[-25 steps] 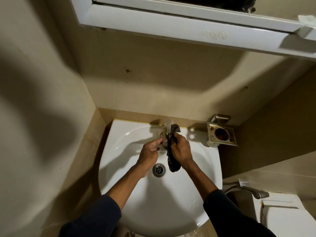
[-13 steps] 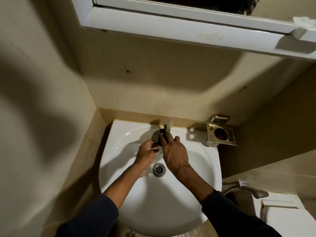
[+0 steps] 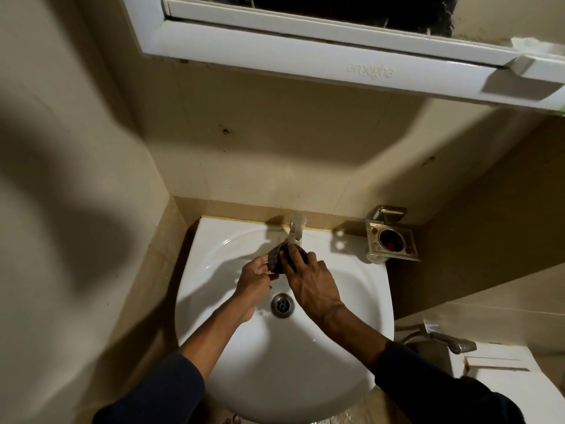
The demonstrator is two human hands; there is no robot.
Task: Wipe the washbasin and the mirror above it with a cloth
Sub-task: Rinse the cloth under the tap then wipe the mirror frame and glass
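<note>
The dark cloth point(image 3: 279, 257) is sitting bunched at the centre of the frame, just under the tap point(image 3: 296, 230), over the back of the washbasin point(image 3: 351, 301). Both hands are holding it: the left hand point(image 3: 255, 278) is pinching its lower edge, and the right hand point(image 3: 312, 283) is lying over it with fingers curled. This looks like wetting or wringing before wiping. Next, the 2 hands need to spread it and sweep the bowl; the mirror point(image 3: 336, 9) at upper frame is waiting.
</note>
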